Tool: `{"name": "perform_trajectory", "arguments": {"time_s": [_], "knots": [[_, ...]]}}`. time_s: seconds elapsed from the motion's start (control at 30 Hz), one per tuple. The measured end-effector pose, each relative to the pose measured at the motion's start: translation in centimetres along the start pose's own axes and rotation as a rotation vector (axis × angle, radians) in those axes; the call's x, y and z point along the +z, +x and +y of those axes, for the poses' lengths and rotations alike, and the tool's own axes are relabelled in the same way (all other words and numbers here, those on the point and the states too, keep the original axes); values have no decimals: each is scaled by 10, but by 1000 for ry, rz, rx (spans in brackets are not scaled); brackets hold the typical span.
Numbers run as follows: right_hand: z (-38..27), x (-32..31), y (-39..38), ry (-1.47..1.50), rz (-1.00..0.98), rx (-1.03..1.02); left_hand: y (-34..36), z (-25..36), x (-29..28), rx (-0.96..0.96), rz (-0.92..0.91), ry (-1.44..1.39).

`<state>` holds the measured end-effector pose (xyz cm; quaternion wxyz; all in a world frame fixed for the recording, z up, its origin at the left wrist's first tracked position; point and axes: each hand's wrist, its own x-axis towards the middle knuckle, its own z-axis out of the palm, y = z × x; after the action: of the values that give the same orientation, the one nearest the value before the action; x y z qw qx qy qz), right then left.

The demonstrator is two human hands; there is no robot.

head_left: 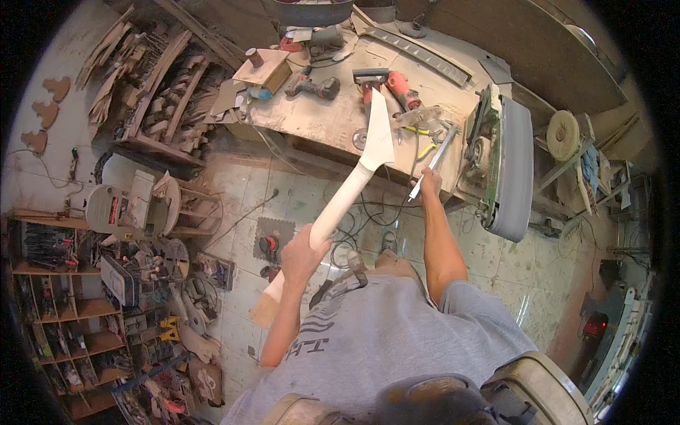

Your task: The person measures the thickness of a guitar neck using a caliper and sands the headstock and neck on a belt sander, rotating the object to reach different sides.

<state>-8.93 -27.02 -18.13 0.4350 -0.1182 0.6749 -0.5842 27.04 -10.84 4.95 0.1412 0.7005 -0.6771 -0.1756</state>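
A pale, unfinished wooden guitar neck (346, 195) runs diagonally in front of me, its pointed headstock (379, 131) reaching over the workbench. My left hand (304, 253) is closed around the lower part of its shaft. The heel end (266, 303) shows below that wrist, partly hidden by my forearm. To the right, at the bench's front edge, my right hand (429, 184) grips a long, thin silver metal bar (444, 147). Its exact kind is unclear. The bar and the neck are apart. Yellow-handled pliers (426, 151) lie just left of the bar.
On the dusty workbench (333, 124) are a cordless drill (312, 86), red power tools (402, 91) and a wooden box (263, 69). A belt sander (511, 170) stands at its right. Wood scraps (152, 92) and tool shelves (67, 304) fill the left. Cables (347, 227) cross the floor.
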Motion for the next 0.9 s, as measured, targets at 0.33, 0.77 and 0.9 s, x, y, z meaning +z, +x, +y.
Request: {"name": "perform_trajectory", "arguments": {"time_s": [0.33, 0.77, 0.9], "knots": [[-41, -55, -152, 66, -153, -308, -14, -40, -10, -24, -213, -411], [-183, -71, -262, -686, -196, -720, -50, -124, -14, -244, -889, -875], [-192, -65, -271, -862, -185, -701, -58, -139, -17, -206, -976, -859]]}}
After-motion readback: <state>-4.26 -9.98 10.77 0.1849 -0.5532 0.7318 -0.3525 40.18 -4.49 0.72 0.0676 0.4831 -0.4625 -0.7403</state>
